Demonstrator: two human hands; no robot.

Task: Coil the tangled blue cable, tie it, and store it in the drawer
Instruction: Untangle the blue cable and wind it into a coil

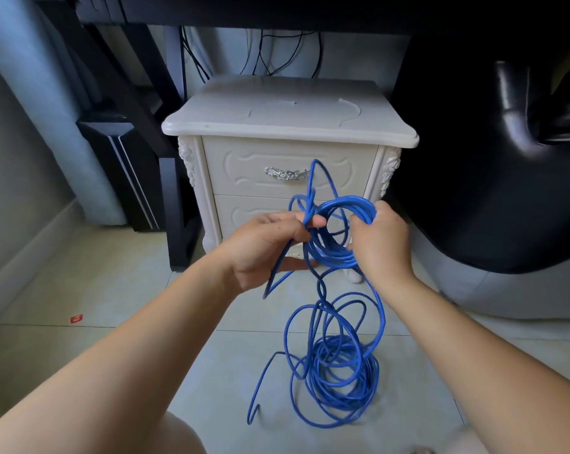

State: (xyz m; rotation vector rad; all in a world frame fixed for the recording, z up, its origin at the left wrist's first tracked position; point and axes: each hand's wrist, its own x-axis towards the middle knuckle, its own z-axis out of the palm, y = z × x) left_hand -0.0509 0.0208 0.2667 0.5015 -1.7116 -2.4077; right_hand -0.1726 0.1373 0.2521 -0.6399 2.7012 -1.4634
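As right hand (380, 239) grips blue cable (339, 378) coil, left hand (265, 249) pinches strand.

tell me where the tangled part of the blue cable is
In the head view, the tangled part of the blue cable lies on the floor, centre-right, below the right hand and in front of the white nightstand.

The floor (113, 290) is pale square tile with thin dark joints. A loose, tangled heap of blue cable (339, 378) lies on it in the near middle, one free end curving out to the left, and strands rise from the heap off the tiles. Behind the heap a white nightstand (290, 178) stands on carved feet. Just left of it rest the foot of a black frame (179, 253) and a dark box (126, 178), possibly a speaker. A small red scrap (76, 319) lies well to the left, and a grey base (493, 296) sits at the right.
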